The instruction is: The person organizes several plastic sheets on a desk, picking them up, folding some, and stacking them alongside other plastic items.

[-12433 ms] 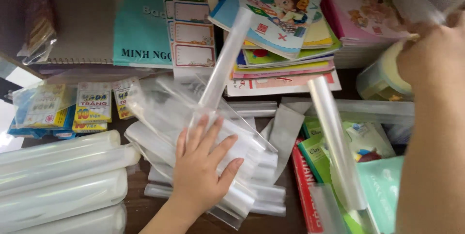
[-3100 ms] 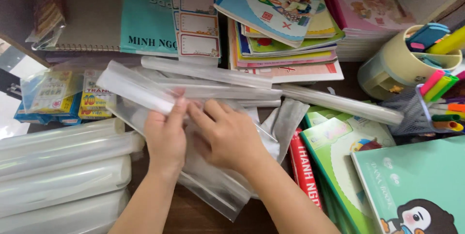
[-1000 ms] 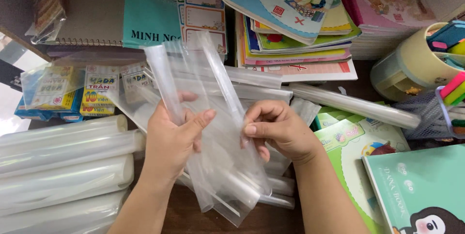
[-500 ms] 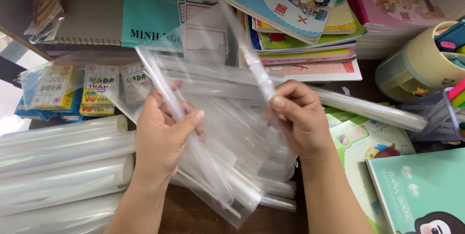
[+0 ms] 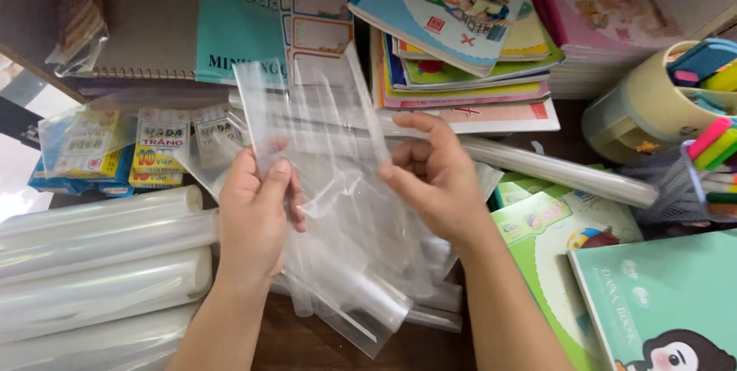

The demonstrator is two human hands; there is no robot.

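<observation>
My left hand (image 5: 257, 213) and my right hand (image 5: 431, 179) hold up a clear plastic book cover (image 5: 322, 117) between them, spread flat and upright. The left thumb and fingers pinch its left edge; the right fingers pinch its right edge. Below the hands lies a loose pile of more clear plastic covers (image 5: 361, 294) on the dark wooden table. A rolled clear plastic tube (image 5: 560, 173) lies behind my right hand, pointing to the right.
Thick rolls of clear film (image 5: 100, 263) lie at the left. Small chalk boxes (image 5: 153, 156) sit behind them. Stacked notebooks (image 5: 461, 25) fill the back, green notebooks (image 5: 652, 294) the right. A cream pen cup (image 5: 637, 117) and a mesh marker holder (image 5: 675, 187) stand at the right.
Both hands lifted a plastic cover off the pile and pulled it open. Over the last half second the right hand slid down its right edge, and the sheet now hangs flatter between the hands.
</observation>
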